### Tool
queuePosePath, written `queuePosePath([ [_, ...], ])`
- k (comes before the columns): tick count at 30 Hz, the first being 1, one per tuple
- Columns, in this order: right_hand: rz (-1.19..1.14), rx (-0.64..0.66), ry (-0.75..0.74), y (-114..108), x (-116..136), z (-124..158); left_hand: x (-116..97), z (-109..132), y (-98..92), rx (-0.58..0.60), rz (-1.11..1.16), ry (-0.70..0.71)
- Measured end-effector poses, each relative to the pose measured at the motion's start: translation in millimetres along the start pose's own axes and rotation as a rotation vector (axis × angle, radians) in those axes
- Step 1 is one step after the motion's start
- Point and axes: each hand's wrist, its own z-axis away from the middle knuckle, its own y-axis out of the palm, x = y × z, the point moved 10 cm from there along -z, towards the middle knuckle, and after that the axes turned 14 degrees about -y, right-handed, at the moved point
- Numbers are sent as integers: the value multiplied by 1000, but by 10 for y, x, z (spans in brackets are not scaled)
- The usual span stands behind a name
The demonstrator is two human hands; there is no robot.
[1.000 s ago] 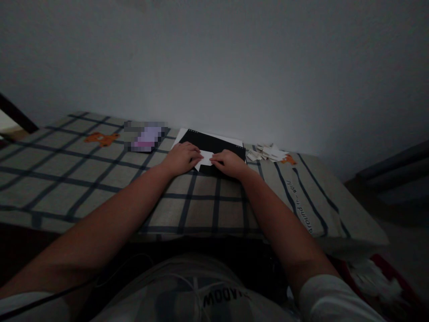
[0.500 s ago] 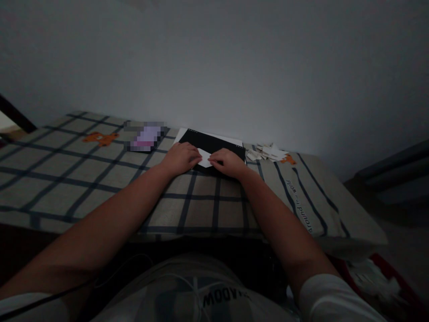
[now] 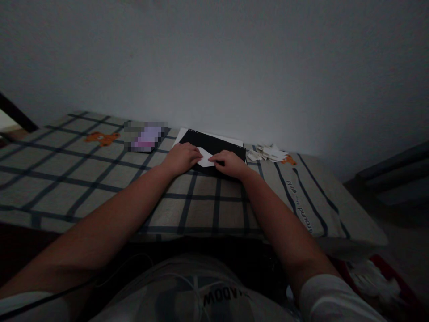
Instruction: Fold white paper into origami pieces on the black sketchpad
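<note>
A small white piece of paper (image 3: 205, 158) with angled edges, seemingly folded, lies on a black spiral-holed pad or notebook (image 3: 214, 142). My left hand (image 3: 182, 158) grips the paper's left side, fingers bent and thumb close to them. On the other side, my right hand (image 3: 229, 163) pinches the paper's right corner between thumb and fingers. Both hands rest on the black pad. White sheets (image 3: 179, 135) stick out from under the pad's far and left edges.
A checked cloth (image 3: 201, 208) covers the table, which stands against a grey wall (image 3: 214, 67). Loose white paper pieces (image 3: 273, 153) lie right of the pad. Left of it is a blurred purple item (image 3: 147, 136). A red container (image 3: 389, 273) with crumpled white stuff stands low at right.
Very little differs. The right fingers sit almost unchanged at the paper's corner, and slightly more of the white paper shows between the hands.
</note>
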Motion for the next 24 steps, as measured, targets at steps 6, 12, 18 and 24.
queuePosePath([
  [6, -1, 0, -9, -26, -62, 56, -3, 23, 17, 27, -13, -9],
  [12, -4, 21, 16, -29, -108, 58, -2, 16, 68, 38, 24, 27],
  [18, 17, 21, 35, -43, -83, 40, 14, 2, 126, 30, 87, 78],
  [24, 84, 10, 98, -50, -141, 29, -10, 15, 143, 35, 100, 118],
])
